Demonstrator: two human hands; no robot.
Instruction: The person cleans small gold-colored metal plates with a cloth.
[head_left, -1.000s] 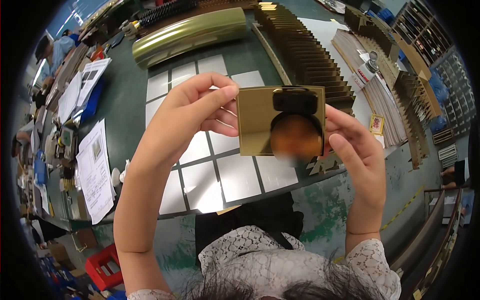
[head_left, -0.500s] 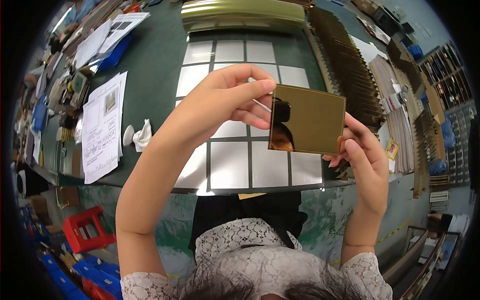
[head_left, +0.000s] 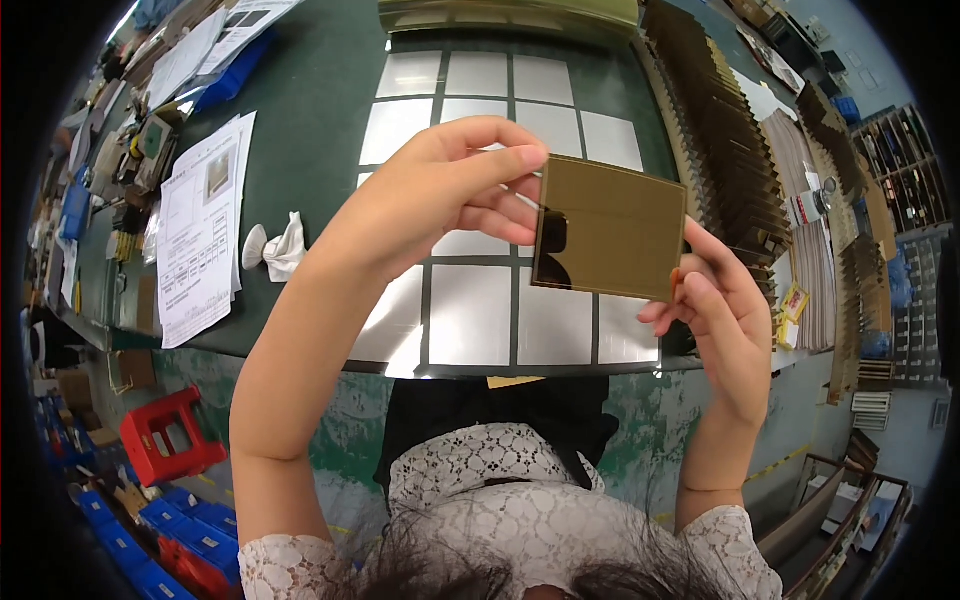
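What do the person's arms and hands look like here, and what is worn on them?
Both the left hand and the right hand are bare, with no gloves, rings or watch visible. The forearms are uncovered. Short white lace sleeves end near the upper arms.

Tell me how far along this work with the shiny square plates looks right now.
Laid out already: a grid of silver square plates on the green table. In hand: one gold mirrored plate, held up above the grid by its edges between the left hand and right hand. Left: it has not been set down, and the racks of brown plates at the right look full.
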